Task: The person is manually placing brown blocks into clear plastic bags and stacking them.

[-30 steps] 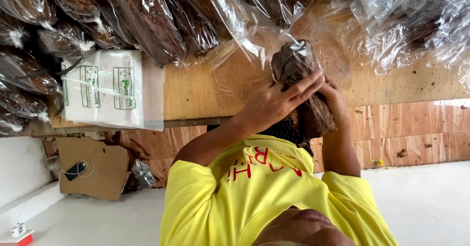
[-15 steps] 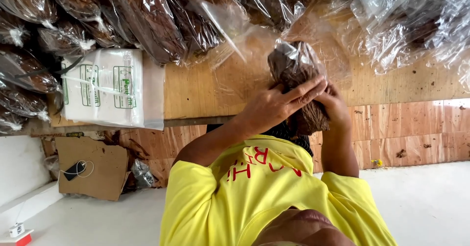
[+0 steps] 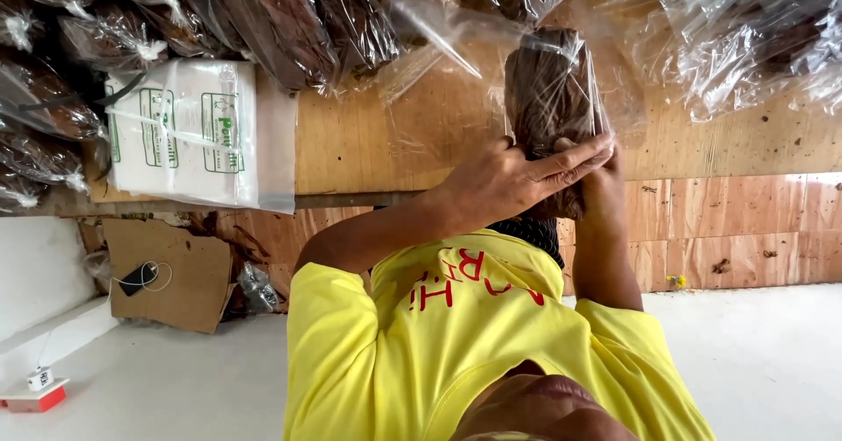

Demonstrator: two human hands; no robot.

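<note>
Item: a bundle of dark brown dried leaves (image 3: 551, 86), sheathed in a clear plastic bag (image 3: 456, 64), standing upright over the wooden counter (image 3: 368, 134) at centre right of the view and being gripped at its lower end by both hands. The bag is trailing loose and crinkled to the left of the bundle. The hand reaching in from the left of the picture (image 3: 513, 174) is wrapping around the bundle's base with fingers (image 3: 574, 156) stretched flat across its near face; which of the person's hands this is cannot be told from the upturned view. The other hand (image 3: 605, 165) is lying mostly hidden behind those fingers, pressing against the bundle's right side, its forearm rising from below. The person is wearing a yellow shirt (image 3: 456, 336) with red lettering, filling the near lower centre. Lying along the far top edge: many more bagged brown bundles (image 3: 263, 11), stacked touching one another, and at far right a heap of empty-looking clear bags (image 3: 754, 29). Resting at the left of the counter: a white printed packet (image 3: 189, 130). Lying below it against the wall: a cardboard sheet (image 3: 167, 270) bearing a small dark device with a white cord (image 3: 140, 276). Sitting at near left on the pale floor (image 3: 763, 362): a small red and white object (image 3: 37, 393).
</note>
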